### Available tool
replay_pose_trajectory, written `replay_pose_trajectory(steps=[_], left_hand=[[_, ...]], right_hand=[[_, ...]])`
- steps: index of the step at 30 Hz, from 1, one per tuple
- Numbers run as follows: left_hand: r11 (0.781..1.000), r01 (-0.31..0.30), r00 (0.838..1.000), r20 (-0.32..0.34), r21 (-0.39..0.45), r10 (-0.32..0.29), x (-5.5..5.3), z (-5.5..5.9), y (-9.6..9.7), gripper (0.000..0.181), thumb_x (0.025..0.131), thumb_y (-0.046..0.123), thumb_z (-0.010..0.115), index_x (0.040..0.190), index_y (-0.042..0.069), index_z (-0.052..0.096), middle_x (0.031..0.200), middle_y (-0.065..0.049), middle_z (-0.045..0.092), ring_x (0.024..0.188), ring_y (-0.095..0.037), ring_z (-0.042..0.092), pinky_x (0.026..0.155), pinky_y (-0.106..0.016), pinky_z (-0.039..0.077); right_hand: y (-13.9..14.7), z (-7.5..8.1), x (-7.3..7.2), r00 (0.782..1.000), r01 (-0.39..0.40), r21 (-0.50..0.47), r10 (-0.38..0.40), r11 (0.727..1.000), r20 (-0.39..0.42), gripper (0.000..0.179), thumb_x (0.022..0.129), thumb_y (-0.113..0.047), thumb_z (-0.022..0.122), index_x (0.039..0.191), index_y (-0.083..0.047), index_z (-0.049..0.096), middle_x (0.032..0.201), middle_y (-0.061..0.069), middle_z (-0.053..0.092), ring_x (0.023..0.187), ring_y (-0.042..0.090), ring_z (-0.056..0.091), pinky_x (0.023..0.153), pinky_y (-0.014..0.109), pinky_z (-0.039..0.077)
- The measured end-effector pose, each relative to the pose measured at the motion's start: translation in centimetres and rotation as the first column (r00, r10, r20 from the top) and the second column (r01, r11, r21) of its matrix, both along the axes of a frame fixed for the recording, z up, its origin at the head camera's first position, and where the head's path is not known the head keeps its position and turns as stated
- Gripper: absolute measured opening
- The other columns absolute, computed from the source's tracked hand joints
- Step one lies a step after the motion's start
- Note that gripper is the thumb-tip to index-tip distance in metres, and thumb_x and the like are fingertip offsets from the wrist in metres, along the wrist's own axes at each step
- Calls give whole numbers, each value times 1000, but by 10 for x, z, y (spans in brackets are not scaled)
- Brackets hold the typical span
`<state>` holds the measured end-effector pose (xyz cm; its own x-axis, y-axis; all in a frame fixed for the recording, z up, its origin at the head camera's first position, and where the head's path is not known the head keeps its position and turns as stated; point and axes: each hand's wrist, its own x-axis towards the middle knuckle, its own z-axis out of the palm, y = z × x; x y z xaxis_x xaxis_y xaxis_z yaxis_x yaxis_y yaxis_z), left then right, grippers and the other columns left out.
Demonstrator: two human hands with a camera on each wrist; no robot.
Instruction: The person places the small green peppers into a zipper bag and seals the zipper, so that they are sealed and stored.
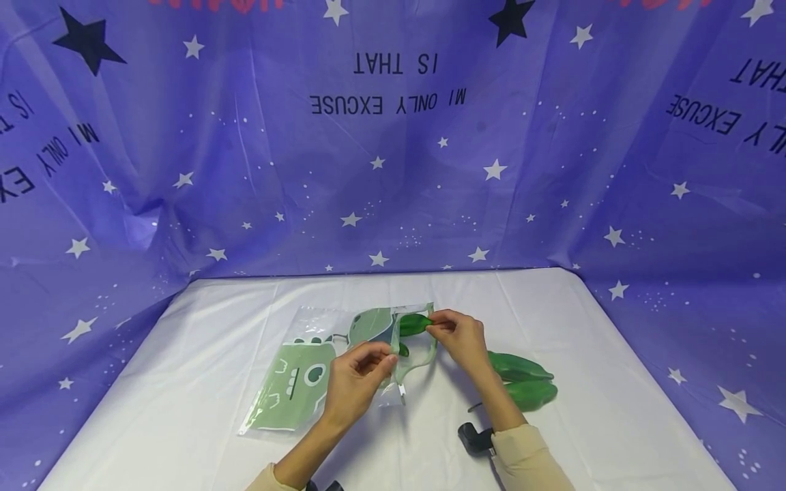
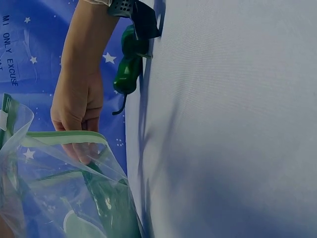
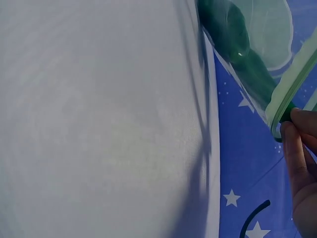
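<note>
A clear zip bag (image 1: pixel 288 392) printed with a green cartoon monster lies on the table, its opening toward the right. My left hand (image 1: pixel 359 382) pinches the near edge of that opening. At the bag's mouth, my right hand (image 1: pixel 460 341) pinches the stem end of a green pepper (image 1: pixel 414 324). In the right wrist view the pepper's body (image 3: pixel 255 74) shows through the plastic, inside the bag, with another dark green shape above it. The right fingertips (image 3: pixel 292 131) are right at the green zip strip (image 3: pixel 292 84).
Two more green peppers (image 1: pixel 518 367) lie side by side on the white-covered table (image 1: pixel 614 423), partly behind my right forearm. A purple curtain (image 1: pixel 405 191) with stars and lettering stands along the back and sides. A black wrist device (image 1: pixel 475 439) is by the right sleeve.
</note>
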<state>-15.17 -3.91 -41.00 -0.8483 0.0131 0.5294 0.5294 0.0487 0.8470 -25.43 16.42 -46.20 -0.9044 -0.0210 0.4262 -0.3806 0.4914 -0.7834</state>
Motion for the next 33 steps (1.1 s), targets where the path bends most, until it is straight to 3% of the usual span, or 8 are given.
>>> replay_pose_trajectory(steps=[11, 22, 33], left_hand=[[1000, 14, 1000, -6, 9, -14, -1, -1, 2, 10, 79, -10, 70, 86, -6, 66, 75, -15, 64, 63, -12, 61, 56, -22, 54], [1000, 19, 999, -31, 11, -19, -2, -1, 4, 11, 78, -13, 69, 86, -8, 66, 74, -17, 64, 63, -13, 62, 56, -24, 55], [999, 21, 1000, -9, 24, -21, -2, -2, 2, 11, 78, -12, 69, 88, -8, 66, 76, -18, 64, 64, -13, 62, 56, -24, 55]], right_hand=[[-5, 1, 0, 995, 22, 104, -12, 994, -99, 17, 73, -8, 82, 89, -8, 75, 78, 1, 70, 66, 13, 67, 59, 22, 55], [-10, 0, -3, 994, 28, 120, -15, 992, -108, 17, 71, -8, 83, 86, -7, 75, 74, 0, 71, 65, 12, 67, 60, 23, 54], [-10, -2, -3, 991, 39, 149, -20, 988, -131, 17, 70, -8, 83, 84, -9, 74, 73, -2, 71, 64, 11, 67, 59, 23, 55]])
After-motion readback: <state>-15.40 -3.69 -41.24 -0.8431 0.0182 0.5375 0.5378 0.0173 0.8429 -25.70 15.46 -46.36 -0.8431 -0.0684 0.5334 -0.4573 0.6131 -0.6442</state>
